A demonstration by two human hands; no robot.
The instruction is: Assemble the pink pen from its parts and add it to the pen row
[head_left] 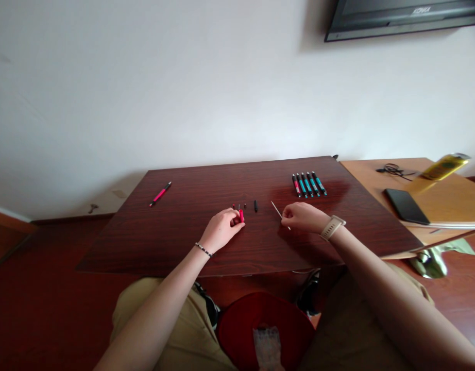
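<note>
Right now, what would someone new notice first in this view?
Two bare arms meet at mid-table: the left hand pinches a pink pen piece, the right hand holds a thin white refill. Small dark parts lie between them, with a row of pens far right and a lone pink pen far left.

A dark wood table [175, 242] stands against a white wall [183, 87].

Dark table [152, 237], pens [309, 184], small parts [245, 206] — perhaps caps
</note>
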